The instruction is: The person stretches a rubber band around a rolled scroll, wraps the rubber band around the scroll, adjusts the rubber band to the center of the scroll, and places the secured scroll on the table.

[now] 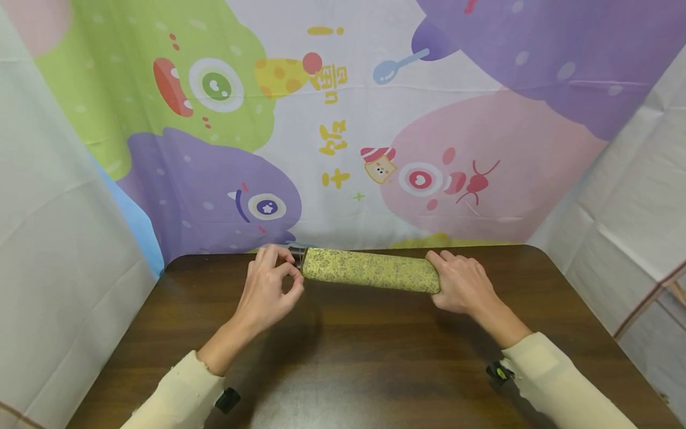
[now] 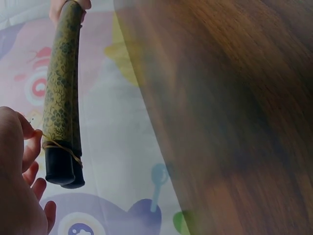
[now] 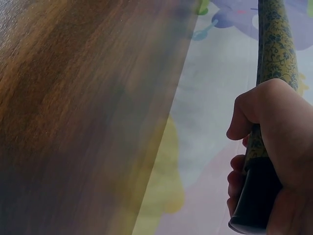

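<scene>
A rolled scroll (image 1: 370, 271) in yellow-green patterned cloth is held level above the table's far part. Its two rollers lie side by side, with black end knobs (image 2: 59, 166) showing in the left wrist view. Near those knobs a thin tan cord (image 2: 63, 148) runs around the scroll. My left hand (image 1: 268, 286) pinches the cord between thumb and forefinger, its other fingers loosely bent beside the knobs. At the opposite end my right hand (image 1: 463, 283) grips the scroll; in the right wrist view a black knob (image 3: 254, 196) sticks out below the palm.
Beneath the hands is a dark brown wooden table (image 1: 364, 369) with rounded far corners. A cartoon-printed cloth (image 1: 332, 208) hangs behind its far edge. Pale cloth sheets (image 1: 53, 238) hang at both sides.
</scene>
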Demonstrator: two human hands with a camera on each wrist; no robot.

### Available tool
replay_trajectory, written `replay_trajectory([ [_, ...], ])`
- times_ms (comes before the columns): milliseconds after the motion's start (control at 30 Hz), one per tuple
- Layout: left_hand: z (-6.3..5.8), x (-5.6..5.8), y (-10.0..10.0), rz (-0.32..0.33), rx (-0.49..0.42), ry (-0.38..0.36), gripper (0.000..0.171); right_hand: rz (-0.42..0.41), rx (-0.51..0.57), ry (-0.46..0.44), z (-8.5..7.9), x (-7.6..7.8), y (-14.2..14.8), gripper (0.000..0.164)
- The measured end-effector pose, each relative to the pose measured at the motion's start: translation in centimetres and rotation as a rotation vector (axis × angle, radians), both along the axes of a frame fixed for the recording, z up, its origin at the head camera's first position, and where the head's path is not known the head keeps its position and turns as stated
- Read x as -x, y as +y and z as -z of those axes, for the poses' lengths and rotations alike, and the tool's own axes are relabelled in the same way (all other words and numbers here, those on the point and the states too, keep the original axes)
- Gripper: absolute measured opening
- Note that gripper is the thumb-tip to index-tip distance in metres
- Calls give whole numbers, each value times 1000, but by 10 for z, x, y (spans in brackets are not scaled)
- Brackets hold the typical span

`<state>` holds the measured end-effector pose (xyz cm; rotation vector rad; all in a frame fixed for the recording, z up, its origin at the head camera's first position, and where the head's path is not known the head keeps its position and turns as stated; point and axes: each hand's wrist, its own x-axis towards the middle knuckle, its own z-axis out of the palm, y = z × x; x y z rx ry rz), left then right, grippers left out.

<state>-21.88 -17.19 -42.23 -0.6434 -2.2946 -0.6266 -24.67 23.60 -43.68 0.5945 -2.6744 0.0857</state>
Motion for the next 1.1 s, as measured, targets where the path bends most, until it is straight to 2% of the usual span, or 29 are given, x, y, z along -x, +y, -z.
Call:
replay_trajectory([
  [167,1,3,-6,-44,-13,14,12,-6,-2,22,0,0,0,58],
  [367,-1,4,-10,-76,6,-4,13,-33,-30,62,-3,0,2,62],
  [600,-3,3,-10,-91,25,-59,10,-46,-43,54,-2,0,4,62],
  [867,-4,2,-5,-61,31,-118,7,-73,-44,89,1,2,5,64],
  [1100,-7,2,-6,-139,65,-201,8,-74,-83,98,1,2,3,65],
])
